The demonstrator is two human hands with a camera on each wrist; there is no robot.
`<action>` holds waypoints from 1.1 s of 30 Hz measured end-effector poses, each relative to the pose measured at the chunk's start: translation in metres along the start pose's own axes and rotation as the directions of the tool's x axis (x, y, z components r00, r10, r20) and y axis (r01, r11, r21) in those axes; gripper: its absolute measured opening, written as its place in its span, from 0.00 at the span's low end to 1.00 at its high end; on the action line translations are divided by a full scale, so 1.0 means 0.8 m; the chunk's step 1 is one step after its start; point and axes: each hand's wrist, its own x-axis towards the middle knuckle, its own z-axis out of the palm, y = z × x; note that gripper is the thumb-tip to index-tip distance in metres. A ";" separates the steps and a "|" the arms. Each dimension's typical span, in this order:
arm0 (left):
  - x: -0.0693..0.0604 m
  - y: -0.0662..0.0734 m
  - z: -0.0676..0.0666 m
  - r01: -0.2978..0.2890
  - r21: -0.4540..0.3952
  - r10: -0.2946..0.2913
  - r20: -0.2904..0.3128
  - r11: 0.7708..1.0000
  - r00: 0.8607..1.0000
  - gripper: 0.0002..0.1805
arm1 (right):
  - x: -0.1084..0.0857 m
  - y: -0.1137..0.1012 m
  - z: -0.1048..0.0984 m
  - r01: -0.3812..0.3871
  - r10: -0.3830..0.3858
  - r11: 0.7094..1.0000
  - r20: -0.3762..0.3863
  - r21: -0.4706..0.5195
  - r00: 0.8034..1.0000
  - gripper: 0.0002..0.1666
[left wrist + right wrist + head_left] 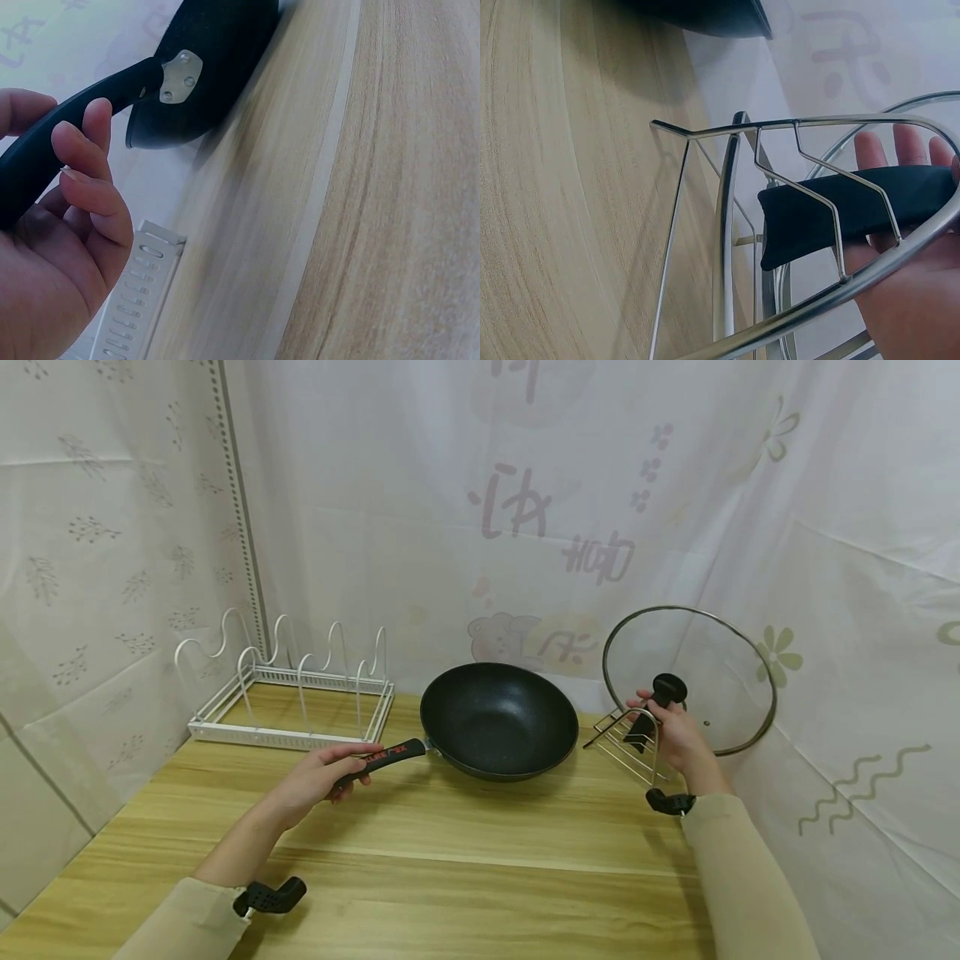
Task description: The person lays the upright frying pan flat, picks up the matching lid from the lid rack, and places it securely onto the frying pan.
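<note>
A black wok [498, 718] stands on the wooden table, its handle toward the left. My left hand [318, 781] grips that black handle [124, 84], fingers and thumb around it. On the right, a round glass lid [727, 681] with a metal rim stands upright. My right hand [684, 742] holds the lid's black handle [840, 206], its fingers on the far side. A small metal wire stand [725, 225] is between the camera and this handle in the right wrist view. Whether the lid rests in the stand, I cannot tell.
A white rack [258, 737] with several curved wire dividers stands at the back left of the table [450, 860]. Patterned white curtains [420, 527] hang behind and on both sides, close to the lid and the rack.
</note>
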 end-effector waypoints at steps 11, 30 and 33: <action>0.000 0.001 0.000 0.000 0.000 0.000 -0.003 1.000 1.000 0.28 | -0.002 -0.001 0.010 0.028 -0.033 0.996 -0.057 -0.086 0.998 0.12; -0.001 0.000 0.000 -0.002 -0.006 0.002 0.001 1.000 1.000 0.28 | -0.003 -0.001 0.015 0.048 -0.049 0.999 -0.088 -0.012 0.995 0.12; -0.001 0.001 0.000 0.001 -0.005 -0.001 -0.001 1.000 1.000 0.28 | -0.003 -0.002 0.014 0.063 -0.064 0.998 -0.076 -0.009 0.995 0.12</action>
